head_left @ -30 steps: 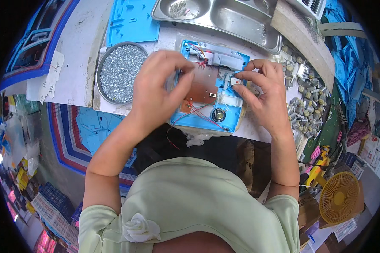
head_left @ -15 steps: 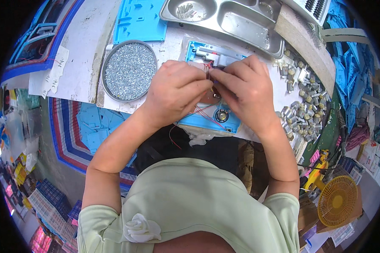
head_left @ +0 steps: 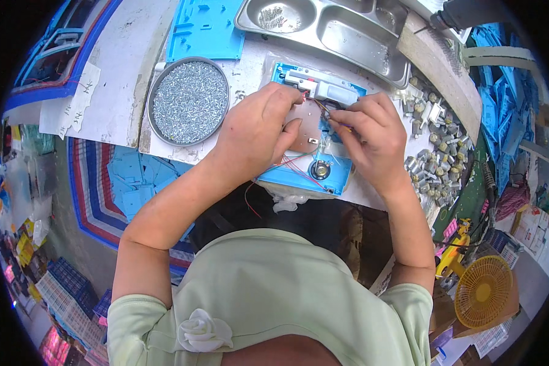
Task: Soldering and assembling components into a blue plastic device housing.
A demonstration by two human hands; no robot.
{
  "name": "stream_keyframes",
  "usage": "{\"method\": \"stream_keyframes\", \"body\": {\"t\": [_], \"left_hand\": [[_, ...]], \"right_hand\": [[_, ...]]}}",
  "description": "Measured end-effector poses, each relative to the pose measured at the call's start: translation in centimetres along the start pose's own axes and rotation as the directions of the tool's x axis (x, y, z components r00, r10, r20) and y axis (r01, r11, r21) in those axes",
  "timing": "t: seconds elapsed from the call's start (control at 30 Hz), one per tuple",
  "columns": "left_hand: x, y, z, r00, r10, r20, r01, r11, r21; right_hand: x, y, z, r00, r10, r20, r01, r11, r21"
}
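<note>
In the middle of the frame, a shallow, open, bright-blue plastic casing [head_left: 296, 178] lies on the white, scuffed worktable [head_left: 113, 79], both bare hands over it; the left hand [head_left: 253, 128] comes in from the lower left, its index fingertip at a tangle of thin red wires [head_left: 304, 96] near the casing's top, its thumb standing apart from that finger above a flat brown circuit board [head_left: 312, 119]; the right hand [head_left: 375, 137], right of centre, has thumb and forefinger pinched together on thin dark-and-yellowish wires [head_left: 319, 105], which run up and left toward the left fingertips; above the fingers, a long pale-grey plastic housing [head_left: 338, 93] lies along the casing's upper edge; at the lower right of the casing sits a round black speaker with a silvery centre [head_left: 320, 169]; left of the hands, a round grey metal bowl [head_left: 150, 100] is filled with small silvery screws [head_left: 189, 102]; above it, toward the upper left, lies a flat blue plastic panel [head_left: 205, 30]; a stainless-steel compartment tray [head_left: 318, 25] spans the top centre; a loose heap of small silvery motors [head_left: 436, 152] spreads right of the right hand; at lower right stands a round yellow plastic fan [head_left: 484, 293].
</note>
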State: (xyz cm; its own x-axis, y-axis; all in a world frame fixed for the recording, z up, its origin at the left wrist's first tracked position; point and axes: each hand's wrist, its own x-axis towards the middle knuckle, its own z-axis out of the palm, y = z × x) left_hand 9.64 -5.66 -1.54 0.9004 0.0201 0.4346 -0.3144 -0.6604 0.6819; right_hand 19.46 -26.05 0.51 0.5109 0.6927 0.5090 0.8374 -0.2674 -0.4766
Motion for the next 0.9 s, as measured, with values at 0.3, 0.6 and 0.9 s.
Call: {"method": "stream_keyframes", "body": {"t": [0.3,0.6,0.9], "left_hand": [[1.1,0.4,-0.1,0.997,0.078,0.005,-0.078,0.997,0.007],[2.7,0.1,0.5,0.973,0.211,0.096,-0.223,0.964,0.146],[2.4,-1.2,0.0,0.956,0.29,0.031,-0.291,0.944,0.157]], "right_hand": [[-0.1,-0.1,-0.6,0.998,-0.011,-0.058,0.011,1.0,-0.008],[-0.3,-0.7,-0.3,0.994,-0.019,-0.104,0.024,0.999,0.048],[-0.3,0.2,-1.0,0.996,-0.053,-0.073,0.052,0.999,-0.01]]}}
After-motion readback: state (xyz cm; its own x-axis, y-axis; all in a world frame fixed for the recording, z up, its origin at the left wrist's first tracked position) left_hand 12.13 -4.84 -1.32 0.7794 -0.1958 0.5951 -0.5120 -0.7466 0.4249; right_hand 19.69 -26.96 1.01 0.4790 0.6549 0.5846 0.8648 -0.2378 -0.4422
